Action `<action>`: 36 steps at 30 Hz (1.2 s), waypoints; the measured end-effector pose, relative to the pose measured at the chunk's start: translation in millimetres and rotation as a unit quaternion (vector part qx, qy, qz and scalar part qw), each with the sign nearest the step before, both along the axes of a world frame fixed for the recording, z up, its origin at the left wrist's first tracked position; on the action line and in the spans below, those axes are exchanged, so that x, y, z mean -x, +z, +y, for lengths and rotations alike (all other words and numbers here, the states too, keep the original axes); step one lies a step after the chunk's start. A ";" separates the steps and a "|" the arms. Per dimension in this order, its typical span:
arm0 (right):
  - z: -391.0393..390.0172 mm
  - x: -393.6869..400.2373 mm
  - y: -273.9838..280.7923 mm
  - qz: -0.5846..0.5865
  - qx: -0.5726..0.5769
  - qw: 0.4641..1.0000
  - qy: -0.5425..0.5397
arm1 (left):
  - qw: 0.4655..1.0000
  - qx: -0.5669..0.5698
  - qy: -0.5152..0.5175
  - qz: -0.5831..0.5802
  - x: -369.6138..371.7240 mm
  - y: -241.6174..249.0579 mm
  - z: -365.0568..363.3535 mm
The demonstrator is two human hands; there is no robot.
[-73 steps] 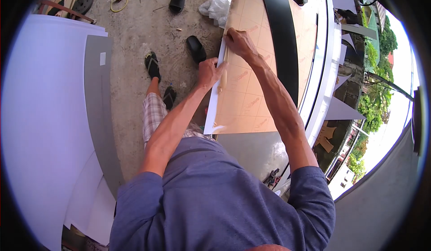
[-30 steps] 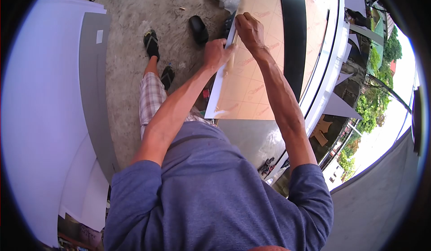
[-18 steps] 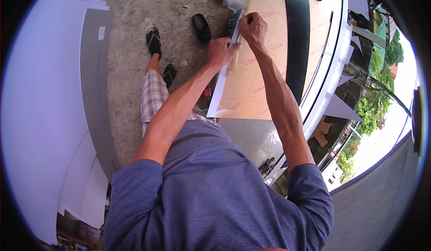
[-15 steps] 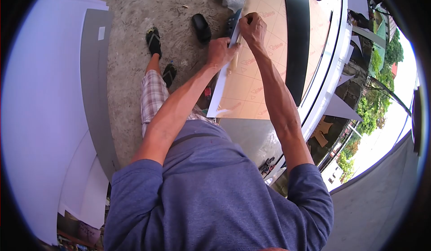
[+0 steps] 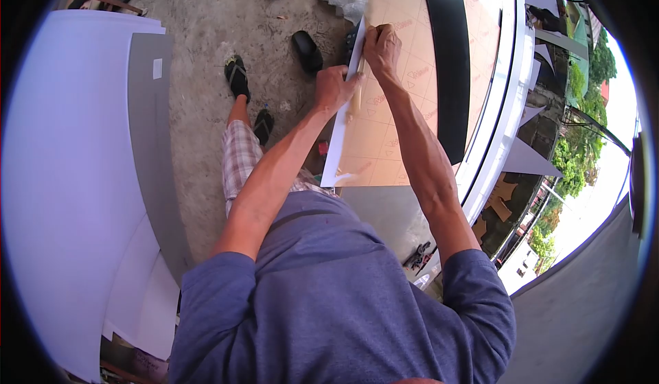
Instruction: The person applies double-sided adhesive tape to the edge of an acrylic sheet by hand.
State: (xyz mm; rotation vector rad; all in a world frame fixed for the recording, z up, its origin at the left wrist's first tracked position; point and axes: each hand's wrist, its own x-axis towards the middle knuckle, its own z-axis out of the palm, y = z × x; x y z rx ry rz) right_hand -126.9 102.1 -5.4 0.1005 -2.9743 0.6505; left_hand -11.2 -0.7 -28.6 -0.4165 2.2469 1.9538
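Black strip [image 5: 441, 61] beside brown sheet [image 5: 395, 120]

Concrete floor [image 5: 206, 34], daylight, trees [image 5: 566, 157] outside

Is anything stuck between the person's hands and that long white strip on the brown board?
Nothing visible. The left hand and the right hand both rest directly on the white strip along the edge of the brown sheet.
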 end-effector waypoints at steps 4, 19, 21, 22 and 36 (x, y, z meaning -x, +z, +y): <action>-2.2 5.2 12.0 -0.025 0.031 0.999 -0.013 | 1.000 -0.008 -0.003 0.003 4.3 -0.8 -0.4; -5.4 24.4 6.2 -0.008 -0.008 1.000 0.010 | 1.000 0.028 -0.012 0.002 3.7 -13.6 3.8; -3.3 22.9 5.6 -0.021 -0.001 1.000 -0.004 | 0.999 0.043 -0.017 0.006 3.0 -15.5 3.8; -3.7 23.6 8.3 -0.026 0.003 1.000 -0.011 | 0.998 0.050 -0.019 0.010 4.6 -16.4 4.2; -11.7 61.4 26.5 -0.093 -0.033 0.995 0.001 | 1.000 -0.003 0.009 0.028 2.3 -13.3 6.1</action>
